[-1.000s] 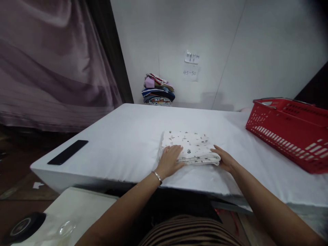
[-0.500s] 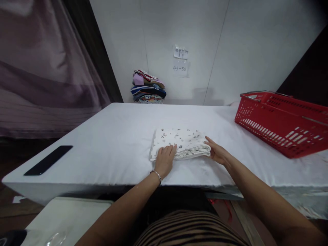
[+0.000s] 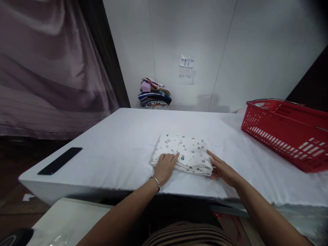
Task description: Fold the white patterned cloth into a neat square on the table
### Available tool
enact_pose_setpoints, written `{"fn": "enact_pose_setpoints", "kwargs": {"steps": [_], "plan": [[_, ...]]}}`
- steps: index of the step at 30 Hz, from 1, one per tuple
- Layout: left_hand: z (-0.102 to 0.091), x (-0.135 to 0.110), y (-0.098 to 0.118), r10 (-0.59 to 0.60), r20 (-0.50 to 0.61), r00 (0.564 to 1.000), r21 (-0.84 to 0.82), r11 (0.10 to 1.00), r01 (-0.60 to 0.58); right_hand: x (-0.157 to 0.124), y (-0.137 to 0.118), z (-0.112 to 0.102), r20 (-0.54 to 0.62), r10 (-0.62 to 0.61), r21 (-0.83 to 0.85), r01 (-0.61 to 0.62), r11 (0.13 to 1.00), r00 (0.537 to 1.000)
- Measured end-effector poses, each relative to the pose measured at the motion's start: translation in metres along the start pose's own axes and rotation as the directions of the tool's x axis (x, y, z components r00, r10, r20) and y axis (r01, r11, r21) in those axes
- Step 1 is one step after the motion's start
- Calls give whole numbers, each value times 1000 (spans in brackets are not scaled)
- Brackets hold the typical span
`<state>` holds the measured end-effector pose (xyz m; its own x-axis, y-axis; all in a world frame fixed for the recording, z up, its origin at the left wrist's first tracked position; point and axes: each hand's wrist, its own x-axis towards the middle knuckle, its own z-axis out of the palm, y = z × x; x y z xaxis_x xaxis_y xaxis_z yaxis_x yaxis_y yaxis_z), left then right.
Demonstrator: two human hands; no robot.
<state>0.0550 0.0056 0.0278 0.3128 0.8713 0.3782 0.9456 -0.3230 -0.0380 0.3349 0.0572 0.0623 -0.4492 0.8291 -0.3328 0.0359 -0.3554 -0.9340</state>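
Note:
A folded white cloth [image 3: 188, 150] with small scattered grey-brown prints lies on the white-covered table [image 3: 115, 147], its stacked layers showing along the near edge. My left hand [image 3: 165, 167], a bracelet on its wrist, rests on the near left part of the cloth with the fingers laid over its top. Against the right edge is my right hand [image 3: 222, 171], its upper finger stretched along the side and the other fingers lower and partly hidden. It touches the cloth without a visible grip.
A red plastic basket [image 3: 282, 136] stands at the table's right. A dark flat phone-like slab [image 3: 60, 160] lies near the left edge. Beyond the far edge, several folded fabrics [image 3: 155, 95] are piled by the wall, where paper notes [image 3: 186, 73] hang. A purple curtain [image 3: 51, 68] drapes at left.
The cloth's near right part has come down flatter and closer to me. My right hand has moved lower along its right edge; my left hand stays on top. The view has shifted slightly.

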Motion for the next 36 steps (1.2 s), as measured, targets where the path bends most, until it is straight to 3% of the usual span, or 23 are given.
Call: {"fn": "enact_pose_setpoints", "kwargs": {"steps": [4, 10, 17, 23, 26, 29, 33, 36], "plan": [[-1, -2, -3, -8, -8, 1000, -4, 1000, 8, -2, 5, 4, -1, 2, -51, -2, 999, 1000], [-2, -5, -7, -62, -38, 997, 15, 998, 62, 3, 18, 7, -36, -30, 105, 34, 994, 999], [-7, -13, -27, -207, -106, 973, 67, 974, 214, 3, 16, 13, 62, -173, 207, 157, 966, 983], [-11, -15, -40, -224, -140, 965, 65, 970, 235, 4, 29, 19, 85, -317, -9, 319, 948, 945], [-12, -13, -43, -220, -148, 964, 63, 971, 231, 8, 40, 21, 36, -412, -219, 409, 886, 911], [-15, -10, -45, -209, -166, 964, 46, 975, 219, 15, 48, 19, -22, -512, -452, 449, 771, 858], [-23, -7, -51, -171, -252, 952, 33, 982, 185, 19, 43, 14, -48, -670, -628, 499, 598, 741], [-37, -3, -58, -116, -329, 937, 28, 991, 133, 14, 25, 11, -8, -761, -712, 531, 460, 649]]}}
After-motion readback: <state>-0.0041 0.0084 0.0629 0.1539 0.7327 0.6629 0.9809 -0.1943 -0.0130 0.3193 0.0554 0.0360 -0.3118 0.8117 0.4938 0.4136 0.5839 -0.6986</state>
